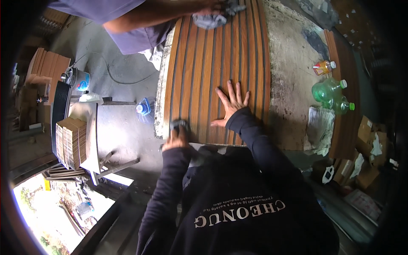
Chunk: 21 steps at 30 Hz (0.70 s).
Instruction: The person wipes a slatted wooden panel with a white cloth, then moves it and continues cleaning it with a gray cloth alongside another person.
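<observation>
A: Where is the slatted panel (204, 80) placed?

B: It is laid flat on the counter (290, 85), to the left, its brown strips divided by dark grooves running away from the body. A pale, stained stretch of the counter is left uncovered on the right.

A: How is the left hand (175, 141) engaged?

B: Its grip is clamped on a small grey wad (180, 124), which is held at the panel's near left corner. Whether cloth or sponge is used cannot be told.

A: And the right hand (233, 106)?

B: That one is laid on the panel toward the near end, right of the middle. Its grip is opened wide, with thumb and fingers spread apart across the strips.

A: Is anything handled at the far end?

B: A crumpled grey rag (210, 21) is held against the panel by a co-worker's hand (209, 6).

A: What is seen along the sides?

B: On the right, an amber bottle (323, 67), two green bottles (326, 92) and a whitish cloth (318, 127) are set near the counter's edge. On the left, a blue-capped jug (145, 109) is seen just beside the counter, and strapped brown pieces (71, 142) are stacked farther off.
</observation>
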Each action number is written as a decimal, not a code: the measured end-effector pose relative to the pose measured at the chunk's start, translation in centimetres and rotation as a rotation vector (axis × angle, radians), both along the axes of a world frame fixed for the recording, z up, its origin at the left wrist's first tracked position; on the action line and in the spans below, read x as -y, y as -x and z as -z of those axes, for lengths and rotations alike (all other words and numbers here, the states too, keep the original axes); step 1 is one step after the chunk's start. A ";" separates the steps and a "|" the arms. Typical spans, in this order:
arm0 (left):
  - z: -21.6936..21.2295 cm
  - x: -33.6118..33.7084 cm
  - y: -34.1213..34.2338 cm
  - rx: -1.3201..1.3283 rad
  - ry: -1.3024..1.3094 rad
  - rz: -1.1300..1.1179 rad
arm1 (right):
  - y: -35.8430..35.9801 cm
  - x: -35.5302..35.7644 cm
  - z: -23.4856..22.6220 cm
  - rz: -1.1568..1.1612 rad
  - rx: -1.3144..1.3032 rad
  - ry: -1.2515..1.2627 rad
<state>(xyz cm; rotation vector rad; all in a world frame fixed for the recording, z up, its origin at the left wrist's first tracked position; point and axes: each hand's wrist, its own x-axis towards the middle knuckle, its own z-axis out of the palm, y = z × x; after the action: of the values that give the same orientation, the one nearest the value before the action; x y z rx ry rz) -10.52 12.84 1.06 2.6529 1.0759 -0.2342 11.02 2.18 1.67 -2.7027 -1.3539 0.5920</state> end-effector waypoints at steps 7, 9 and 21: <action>-1.1 -2.7 -4.7 -0.008 0.027 0.061 | -0.3 0.5 0.5 -0.007 0.021 -0.022; -1.1 -0.2 -0.6 -0.028 0.010 0.054 | -0.5 0.2 1.2 -0.018 -0.018 0.007; -1.4 -2.5 -4.5 0.156 0.040 0.037 | -0.4 0.2 0.4 0.004 0.030 -0.027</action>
<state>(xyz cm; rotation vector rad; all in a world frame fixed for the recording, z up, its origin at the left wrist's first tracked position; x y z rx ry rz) -6.04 15.36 2.46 2.6078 0.9629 -0.0537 11.44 2.02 1.23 -2.7027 -1.3526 0.5310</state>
